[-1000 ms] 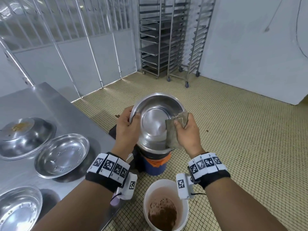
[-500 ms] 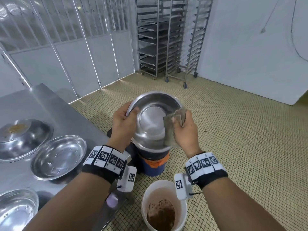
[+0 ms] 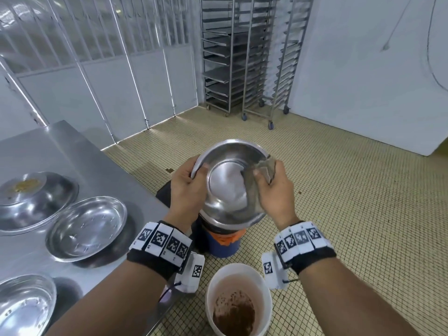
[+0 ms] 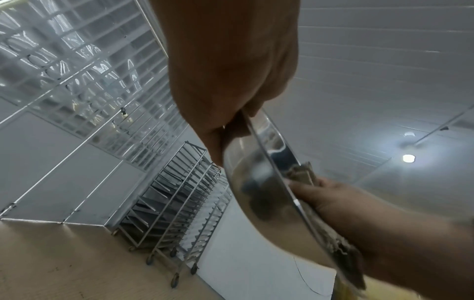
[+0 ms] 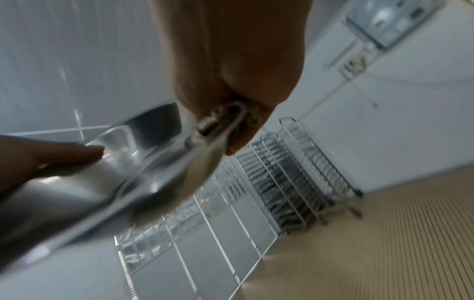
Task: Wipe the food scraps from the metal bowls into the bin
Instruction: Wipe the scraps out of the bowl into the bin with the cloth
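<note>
A metal bowl (image 3: 225, 183) is held tilted toward me above a blue bin (image 3: 224, 247) with an orange liner. My left hand (image 3: 188, 187) grips the bowl's left rim, thumb inside (image 4: 254, 174). My right hand (image 3: 274, 192) pinches a grey-brown cloth (image 3: 252, 187) against the bowl's right rim; the cloth drapes over the inner wall (image 5: 218, 119). The bowl's inside looks clean and shiny. On the steel table (image 3: 80, 154) at left lie other bowls: one upturned with yellowish scraps (image 3: 34, 200), one empty (image 3: 87, 226), one at the bottom corner (image 3: 21, 304).
A white bucket (image 3: 238, 299) with brown residue stands on the tiled floor below my wrists, in front of the blue bin. Two wheeled metal tray racks (image 3: 242, 57) stand against the far wall. A barred partition (image 3: 97, 44) runs behind the table.
The cloth hand has shifted slightly up along the bowl's right rim. Both hands keep their grip and the bowl stays tilted over the bin.
</note>
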A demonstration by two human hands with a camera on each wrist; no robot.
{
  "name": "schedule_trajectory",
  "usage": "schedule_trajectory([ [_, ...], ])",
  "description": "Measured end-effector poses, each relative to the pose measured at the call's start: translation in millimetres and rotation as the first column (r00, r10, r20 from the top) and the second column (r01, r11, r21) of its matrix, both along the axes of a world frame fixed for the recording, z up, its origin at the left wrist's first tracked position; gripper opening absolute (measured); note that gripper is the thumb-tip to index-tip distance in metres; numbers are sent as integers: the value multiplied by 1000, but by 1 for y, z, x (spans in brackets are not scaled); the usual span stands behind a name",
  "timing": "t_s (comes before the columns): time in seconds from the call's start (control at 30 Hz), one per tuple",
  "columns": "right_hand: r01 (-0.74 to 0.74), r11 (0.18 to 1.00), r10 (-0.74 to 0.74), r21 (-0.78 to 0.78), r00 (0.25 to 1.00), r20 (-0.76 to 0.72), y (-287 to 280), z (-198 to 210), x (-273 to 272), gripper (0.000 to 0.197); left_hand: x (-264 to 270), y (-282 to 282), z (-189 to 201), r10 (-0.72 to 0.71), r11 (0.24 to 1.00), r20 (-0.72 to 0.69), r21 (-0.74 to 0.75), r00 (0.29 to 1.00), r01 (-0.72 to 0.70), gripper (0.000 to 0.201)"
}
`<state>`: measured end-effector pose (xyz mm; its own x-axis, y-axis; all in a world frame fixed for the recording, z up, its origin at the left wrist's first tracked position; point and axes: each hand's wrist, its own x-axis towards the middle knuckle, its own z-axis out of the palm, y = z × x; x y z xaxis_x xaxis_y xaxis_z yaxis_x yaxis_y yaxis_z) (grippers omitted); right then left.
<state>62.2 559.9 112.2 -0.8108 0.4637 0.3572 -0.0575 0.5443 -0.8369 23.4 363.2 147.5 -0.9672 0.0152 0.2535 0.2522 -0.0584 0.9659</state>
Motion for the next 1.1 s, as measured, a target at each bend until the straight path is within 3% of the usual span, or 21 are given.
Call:
schedule_trajectory([
  [0.1,22,997,-16,-80,997,69,-12,-16,8,18,-1,-2,-8,65,998,13,-7,998,-65,21],
  [0.2,-32,999,31,26,998,51,0,1,-2,20,1,-4,-13,13,998,27,-63,1000,-11,20],
  [0.3,-133,978,119,158,988,98,18,32,-17,35,2,-2,-10,-56,994,26,-96,998,59,20],
  [0.4,-159,966,141,204,985,99,21,46,-20,37,1,1,-3,-70,994,24,-79,997,72,20],
  [0.47,-113,984,108,141,993,42,17,41,-16,29,-1,2,-1,-53,998,11,-43,999,53,23],
  [0.57,-28,995,27,-98,1000,-16,4,17,-5,13,-3,4,-5,4,997,17,73,1000,-5,20],
  [0.67,-9,981,8,-191,1000,-6,-3,-1,2,8,-3,7,-10,19,999,48,48,999,-21,18],
  [0.8,-58,998,59,-28,998,21,15,9,1,6,-16,-5,-5,-64,979,59,-191,996,74,26],
  [0.9,-193,969,179,155,979,101,29,30,-2,15,-24,-14,9,-186,917,17,-356,982,179,27],
  [1.0,-309,902,264,300,947,181,30,45,-7,22,-21,-12,18,-283,903,-40,-348,958,252,27],
  [1.1,-242,926,222,289,970,100,24,45,-7,16,-19,-7,16,-212,951,-19,-233,977,202,24],
])
